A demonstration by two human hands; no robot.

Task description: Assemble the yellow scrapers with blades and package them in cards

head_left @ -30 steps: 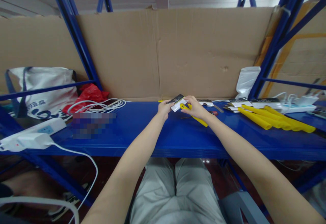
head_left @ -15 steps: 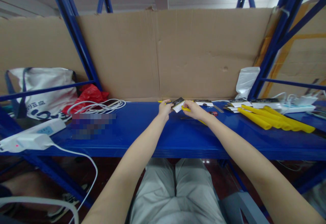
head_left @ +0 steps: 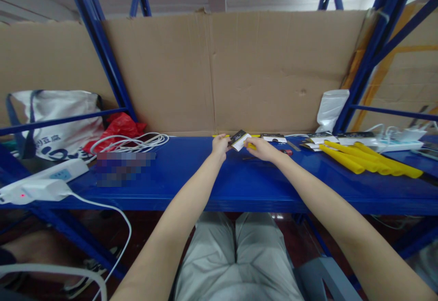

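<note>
My left hand (head_left: pixel 220 147) and my right hand (head_left: pixel 262 148) meet over the back of the blue shelf (head_left: pixel 191 178). Between their fingertips they pinch a small black-and-white card (head_left: pixel 238 140). My right hand also closes around a yellow tube (head_left: pixel 251 146), of which only a short end shows beside the card. A thin yellow strip (head_left: pixel 221 136) lies along the cardboard wall just behind my left hand.
Several yellow tubes (head_left: pixel 366 160) and more small cards (head_left: pixel 320 138) lie on the right. White power strips (head_left: pixel 398 145) and a white pouch (head_left: pixel 330 109) sit far right. A coiled white cable (head_left: pixel 137 142), red bag (head_left: pixel 116 130), tote bag (head_left: pixel 58 121) and power strip (head_left: pixel 37 182) are left.
Both hands moved slightly toward the back of the shelf. The yellow tube, seen jutting out past my right hand earlier, is now almost fully hidden by it.
</note>
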